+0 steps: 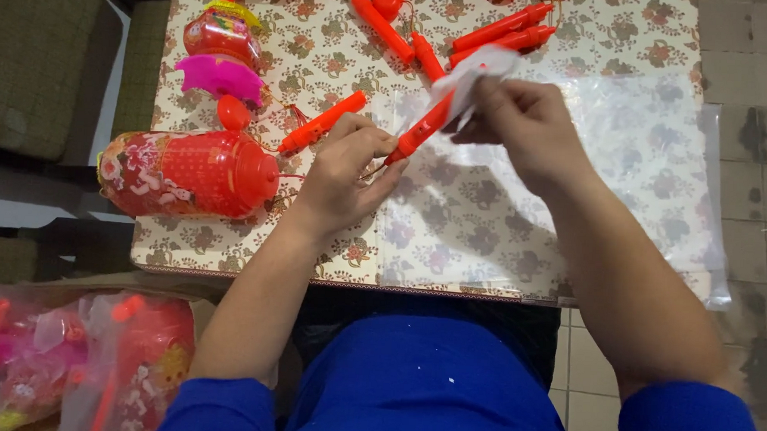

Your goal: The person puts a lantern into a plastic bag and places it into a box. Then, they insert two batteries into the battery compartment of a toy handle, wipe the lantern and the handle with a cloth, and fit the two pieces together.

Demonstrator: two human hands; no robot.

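Here, near the upper middle of the frame, I saw an orange-red stick [419, 133] held slanted above the table, its lower end toward the left and its upper end toward the right. My left hand [344, 172] was closed around the stick's lower end, fingers curled and thumb pressed against it. My right hand [525, 127] was pinched shut on a scrap of white wrapping [474, 73] at the stick's upper end, the fingertips drawn together over it. A clear plastic sheet [653, 158] lay flat under and to the right of my right hand, reaching past the table's right edge.

Just left of my left hand a second orange stick [321, 122] lay on the flowered tablecloth [451, 236]. Farther left, a red lantern body [187, 172] rested on its side, and above it, toward the upper left of the frame, sat a bright pink frill [221, 76] beneath another red lantern piece [222, 34]. More orange sticks [504, 29] lay along the top edge. In the lower left corner, bags of red and pink toys [67, 357] sat below the table. My blue sleeves [693, 423] filled the bottom.
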